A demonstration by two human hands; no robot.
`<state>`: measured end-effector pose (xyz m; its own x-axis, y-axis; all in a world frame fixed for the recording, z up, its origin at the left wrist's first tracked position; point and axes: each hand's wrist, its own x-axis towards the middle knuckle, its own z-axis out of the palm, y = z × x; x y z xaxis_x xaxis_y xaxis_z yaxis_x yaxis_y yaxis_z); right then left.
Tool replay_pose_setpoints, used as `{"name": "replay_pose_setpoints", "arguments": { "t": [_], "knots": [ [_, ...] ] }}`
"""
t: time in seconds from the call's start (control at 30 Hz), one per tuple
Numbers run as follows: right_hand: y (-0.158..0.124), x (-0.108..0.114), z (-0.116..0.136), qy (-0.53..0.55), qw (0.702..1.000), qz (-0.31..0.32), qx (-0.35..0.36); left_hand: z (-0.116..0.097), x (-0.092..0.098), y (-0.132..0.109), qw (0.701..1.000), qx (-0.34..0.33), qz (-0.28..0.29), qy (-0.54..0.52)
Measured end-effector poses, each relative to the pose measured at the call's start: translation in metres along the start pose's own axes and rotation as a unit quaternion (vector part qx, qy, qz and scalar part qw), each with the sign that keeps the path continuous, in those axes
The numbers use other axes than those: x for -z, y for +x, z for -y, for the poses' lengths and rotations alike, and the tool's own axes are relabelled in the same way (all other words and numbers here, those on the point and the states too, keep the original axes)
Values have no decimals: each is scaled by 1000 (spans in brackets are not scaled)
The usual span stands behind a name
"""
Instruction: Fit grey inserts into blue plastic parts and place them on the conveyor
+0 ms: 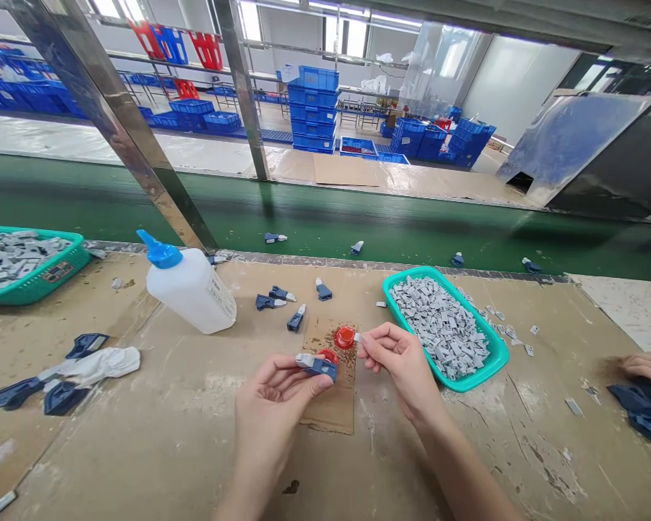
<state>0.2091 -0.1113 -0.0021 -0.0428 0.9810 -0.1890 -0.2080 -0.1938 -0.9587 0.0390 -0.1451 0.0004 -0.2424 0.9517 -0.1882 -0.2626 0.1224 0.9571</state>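
Teal tray [500, 359]: grey parts [439, 325]; R hand [404, 365] pinching grey bit [356, 337]; L hand [274, 398], blue part [320, 367]

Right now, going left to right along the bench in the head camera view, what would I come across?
Green basket, white bottle, left hand, right hand, teal tray, another person's hand.

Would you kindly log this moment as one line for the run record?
left hand: holds blue part | right hand: pinches grey piece | nearby: red caps, teal tray
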Motion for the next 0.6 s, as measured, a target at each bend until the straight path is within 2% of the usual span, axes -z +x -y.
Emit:
{"name": "replay_pose_setpoints", "arguments": {
  "t": [0.2, 0.47, 0.6],
  "knots": [
    [-18, -6, 12, 27, 995, 90, -27, -2, -14, -8, 999, -36, -3, 11],
    [-16, -3, 10, 0, 990, 125, -63, 0, -20, -8, 997, -59, -13, 38],
    [-17, 0, 10, -3, 983, 154, -101, -6, -22, -11, 994, -68, 8, 86]
  ]
}}
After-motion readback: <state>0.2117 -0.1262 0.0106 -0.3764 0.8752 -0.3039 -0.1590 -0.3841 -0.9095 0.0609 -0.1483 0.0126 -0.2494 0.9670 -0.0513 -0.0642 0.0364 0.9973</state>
